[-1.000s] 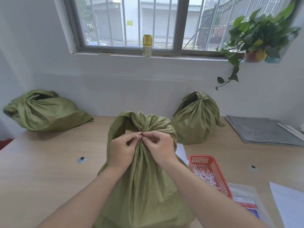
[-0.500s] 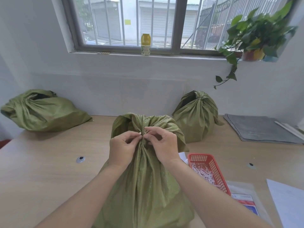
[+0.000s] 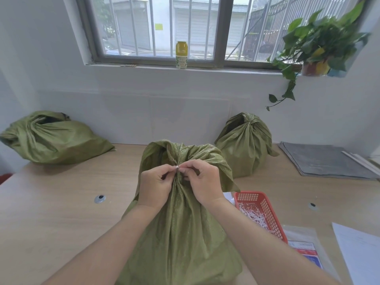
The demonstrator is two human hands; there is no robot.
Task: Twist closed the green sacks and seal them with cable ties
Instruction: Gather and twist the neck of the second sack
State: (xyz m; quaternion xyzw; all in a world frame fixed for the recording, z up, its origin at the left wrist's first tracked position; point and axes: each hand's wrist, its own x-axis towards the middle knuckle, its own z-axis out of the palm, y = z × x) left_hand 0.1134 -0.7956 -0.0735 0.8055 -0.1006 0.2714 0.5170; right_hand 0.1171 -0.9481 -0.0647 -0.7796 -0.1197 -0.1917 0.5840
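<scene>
Head view: both hands meet at the gathered neck of the near green sack [image 3: 181, 223], which stands upright at the front middle of the counter [image 3: 61, 212]. Left hand [image 3: 155, 186] grip – thumb and forefinger pinched tight on the small white cable tie [image 3: 177, 166] at the neck. Right hand [image 3: 205, 182] grip – fingers curled, thumb and forefinger pinching the same tie from the other side, fingertips almost touching the left's. How far the tie goes round the neck cannot be told.

Second sack [image 3: 244, 145] stands behind to the right by the wall, neck bunched shut. Third sack [image 3: 51, 138] lies on its side far left, top loosely folded. Red basket [image 3: 273, 221] just right of the near sack holds loose white ties [image 3: 253, 214]. Bottle [image 3: 181, 55] on the window sill.
</scene>
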